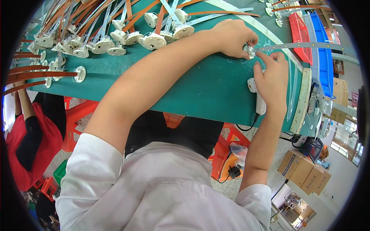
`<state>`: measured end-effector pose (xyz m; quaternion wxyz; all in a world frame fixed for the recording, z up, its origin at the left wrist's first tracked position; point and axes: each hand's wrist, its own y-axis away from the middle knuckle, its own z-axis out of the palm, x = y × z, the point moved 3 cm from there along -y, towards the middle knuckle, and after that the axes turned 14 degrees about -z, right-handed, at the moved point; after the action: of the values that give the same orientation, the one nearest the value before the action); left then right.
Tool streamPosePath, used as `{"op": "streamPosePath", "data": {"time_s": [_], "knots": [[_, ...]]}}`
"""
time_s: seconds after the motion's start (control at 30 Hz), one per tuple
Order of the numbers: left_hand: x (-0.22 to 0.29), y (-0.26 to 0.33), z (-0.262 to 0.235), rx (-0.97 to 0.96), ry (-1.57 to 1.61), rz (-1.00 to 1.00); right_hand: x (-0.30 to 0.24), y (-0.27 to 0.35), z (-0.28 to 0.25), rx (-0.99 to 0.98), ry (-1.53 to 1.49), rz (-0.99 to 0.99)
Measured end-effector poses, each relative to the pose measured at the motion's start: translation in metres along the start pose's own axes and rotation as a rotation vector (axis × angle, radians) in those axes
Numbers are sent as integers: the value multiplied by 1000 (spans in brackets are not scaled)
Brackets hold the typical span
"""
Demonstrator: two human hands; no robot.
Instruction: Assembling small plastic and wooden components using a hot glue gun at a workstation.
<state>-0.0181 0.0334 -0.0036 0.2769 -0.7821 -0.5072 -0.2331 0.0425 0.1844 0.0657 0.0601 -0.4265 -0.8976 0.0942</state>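
My left hand point(233, 37) reaches across the green table and pinches a small white fitting point(250, 52) between thumb and fingers. From that fitting a pale LED strip point(300, 46) runs off to the right. On the other side, my right hand point(272, 79) has its index fingertip at the fitting and the strip's near end, with thumb and fingers apart. Partly hidden behind the right hand lies a white hand tool point(261, 104) with a black cord; its exact kind is unclear. Fine details of the fitting are too small to make out.
Many white round bases point(153, 41) with brown and pale strips crowd the table's far left. At right stand a red basket point(300, 36), a blue tray point(322, 54) and a pale bar point(300, 102). Cardboard boxes point(298, 169) sit beyond. Another person point(36, 134) is at left.
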Motion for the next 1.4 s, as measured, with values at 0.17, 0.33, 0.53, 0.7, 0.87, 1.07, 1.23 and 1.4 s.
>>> {"op": "streamPosePath", "data": {"time_s": [0.17, 0.33, 0.53, 0.7, 0.87, 1.07, 1.23, 1.4], "knots": [[-1, -1, 0, -14, 1, -24, 0, 2, -6, -71, -12, -49], [-2, 0, 1, -3, 14, -34, 6, 20, -20, -15, -60, -65], [-1, -3, 3, 46, -11, 7, 7, 87, -12, 55, -57, 275], [0, 2, -1, 10, 17, -38, 20, 84, 7, -23, 0, 361], [-1, 6, 0, 48, 45, 19, 42, 110, 17, 367, -1002, 773], [0, 1, -2, -10, 50, -46, 20, 110, 15, 605, -1600, 683], [-2, 1, 0, -9, 43, -45, 8, 99, 22, 475, -1167, 622], [-2, 1, 0, 4, 60, -36, 1, 90, 23, 410, -1156, 562]]}}
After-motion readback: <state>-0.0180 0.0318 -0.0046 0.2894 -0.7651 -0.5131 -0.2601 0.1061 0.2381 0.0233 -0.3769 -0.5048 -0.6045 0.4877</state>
